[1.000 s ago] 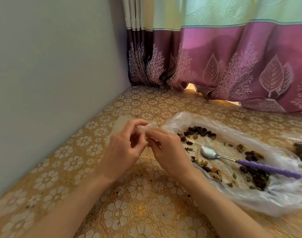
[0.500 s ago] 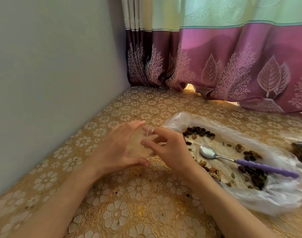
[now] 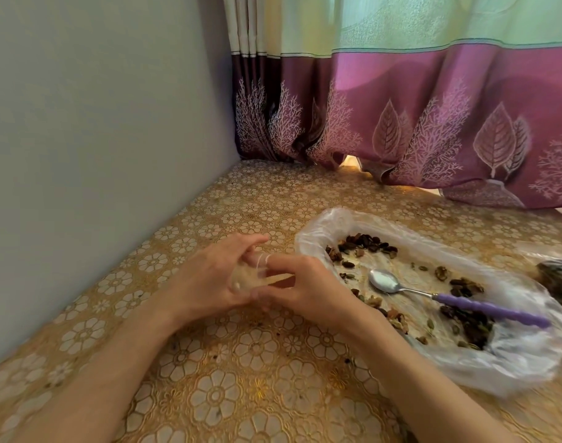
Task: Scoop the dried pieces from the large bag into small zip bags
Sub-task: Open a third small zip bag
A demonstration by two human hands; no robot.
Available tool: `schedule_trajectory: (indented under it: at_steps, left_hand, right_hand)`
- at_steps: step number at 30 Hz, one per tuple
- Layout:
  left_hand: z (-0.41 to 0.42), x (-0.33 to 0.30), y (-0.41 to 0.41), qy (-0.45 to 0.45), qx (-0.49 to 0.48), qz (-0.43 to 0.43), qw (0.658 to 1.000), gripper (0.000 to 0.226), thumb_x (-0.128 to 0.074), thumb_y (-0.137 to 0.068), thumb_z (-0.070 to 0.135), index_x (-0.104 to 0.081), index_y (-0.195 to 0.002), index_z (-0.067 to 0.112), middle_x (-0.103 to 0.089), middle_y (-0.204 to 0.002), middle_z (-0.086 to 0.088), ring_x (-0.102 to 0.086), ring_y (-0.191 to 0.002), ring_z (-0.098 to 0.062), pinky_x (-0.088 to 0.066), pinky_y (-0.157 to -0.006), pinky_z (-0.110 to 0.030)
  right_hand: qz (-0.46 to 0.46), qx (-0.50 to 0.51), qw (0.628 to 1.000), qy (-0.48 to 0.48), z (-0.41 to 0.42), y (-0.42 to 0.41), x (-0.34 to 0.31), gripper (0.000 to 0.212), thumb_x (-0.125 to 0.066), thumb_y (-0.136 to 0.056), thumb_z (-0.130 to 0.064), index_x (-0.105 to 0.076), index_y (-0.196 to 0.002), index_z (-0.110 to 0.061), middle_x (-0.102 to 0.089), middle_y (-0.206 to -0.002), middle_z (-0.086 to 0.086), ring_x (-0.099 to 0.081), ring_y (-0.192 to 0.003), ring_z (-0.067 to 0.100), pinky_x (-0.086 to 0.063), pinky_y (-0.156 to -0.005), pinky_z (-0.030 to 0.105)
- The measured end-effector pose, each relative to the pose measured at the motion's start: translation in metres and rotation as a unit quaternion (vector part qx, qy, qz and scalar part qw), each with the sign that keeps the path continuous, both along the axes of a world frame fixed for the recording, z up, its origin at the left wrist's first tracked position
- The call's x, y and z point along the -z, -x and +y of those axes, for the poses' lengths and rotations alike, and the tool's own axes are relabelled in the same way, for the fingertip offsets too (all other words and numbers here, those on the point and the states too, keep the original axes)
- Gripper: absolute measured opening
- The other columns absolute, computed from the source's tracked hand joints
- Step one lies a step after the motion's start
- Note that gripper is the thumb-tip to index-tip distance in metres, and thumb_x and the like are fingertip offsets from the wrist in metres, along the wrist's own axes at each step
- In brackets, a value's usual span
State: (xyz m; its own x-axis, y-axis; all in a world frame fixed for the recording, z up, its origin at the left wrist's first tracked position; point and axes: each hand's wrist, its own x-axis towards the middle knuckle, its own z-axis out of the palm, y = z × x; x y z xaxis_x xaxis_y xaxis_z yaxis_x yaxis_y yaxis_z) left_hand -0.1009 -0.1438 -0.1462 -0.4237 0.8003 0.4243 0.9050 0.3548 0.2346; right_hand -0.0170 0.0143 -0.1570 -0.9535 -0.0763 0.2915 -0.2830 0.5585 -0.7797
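A: Both hands, left (image 3: 206,279) and right (image 3: 305,289), are pinching the empty zip bag (image 3: 257,278) open near the table's (image 3: 257,362) left edge.
B: Scooping isn't starting yet: spoon (image 3: 445,298) and pieces (image 3: 369,244) are lying in the big bag (image 3: 318,228), right side.

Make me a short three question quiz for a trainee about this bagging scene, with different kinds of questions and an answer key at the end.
1. True or false: the spoon with the purple handle is in the right hand.
2. Multiple choice: what do both hands hold? A) the spoon B) a small clear zip bag C) the curtain
3. Fill in: the dried pieces lie inside the large ___ on the table.

Key
1. False. The spoon lies in the large bag, on the dried pieces; nobody holds it.
2. B. The left hand and the right hand pinch the small clear zip bag between them.
3. bag
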Motion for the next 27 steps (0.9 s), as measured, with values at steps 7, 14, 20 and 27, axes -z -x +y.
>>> schedule_trajectory:
  at_steps: [7, 14, 20, 27]
  left_hand:
    - [0.005, 0.000, 0.000, -0.037, 0.003, -0.116, 0.993, 0.073, -0.067, -0.054, 0.060, -0.048, -0.116, 0.024, -0.051, -0.097, 0.019, -0.049, -0.083, 0.006, -0.039, -0.070, -0.005]
    - [0.007, 0.001, -0.001, -0.070, 0.018, -0.227, 0.971, 0.067, -0.077, -0.051, 0.045, -0.043, -0.108, 0.041, -0.057, -0.098, 0.008, -0.053, -0.081, -0.003, -0.044, -0.069, -0.008]
    - [0.008, 0.002, -0.003, -0.101, 0.028, -0.274, 0.956, 0.062, -0.076, -0.051, 0.054, -0.047, -0.105, 0.046, -0.059, -0.095, 0.012, -0.057, -0.075, 0.009, -0.044, -0.059, -0.006]
    - [0.016, 0.010, -0.018, -0.133, 0.010, -0.193, 0.972, 0.063, -0.060, -0.054, 0.075, -0.050, -0.103, 0.038, -0.059, -0.088, 0.009, -0.054, -0.069, 0.010, -0.042, -0.052, -0.006]
  right_hand:
    - [-0.021, -0.017, 0.997, 0.065, 0.006, -0.003, -0.007, 0.027, -0.066, -0.086, -0.008, -0.060, -0.107, 0.007, -0.067, -0.097, 0.027, -0.066, -0.077, 0.036, -0.051, -0.076, 0.049]
    - [-0.029, -0.025, 0.997, 0.068, 0.013, -0.005, -0.016, 0.033, -0.073, -0.080, -0.014, -0.067, -0.112, -0.015, -0.066, -0.110, 0.003, -0.062, -0.079, 0.008, -0.052, -0.079, 0.030]
    - [-0.031, -0.013, 0.997, 0.065, 0.022, -0.007, -0.021, 0.019, -0.072, -0.080, -0.015, -0.067, -0.098, -0.011, -0.068, -0.094, 0.000, -0.064, -0.079, 0.007, -0.053, -0.073, 0.024]
    - [0.023, 0.144, 0.989, 0.039, 0.049, -0.040, -0.027, 0.008, -0.064, -0.087, -0.011, -0.069, -0.086, -0.016, -0.070, -0.075, -0.002, -0.067, -0.068, 0.007, -0.053, -0.066, 0.019]
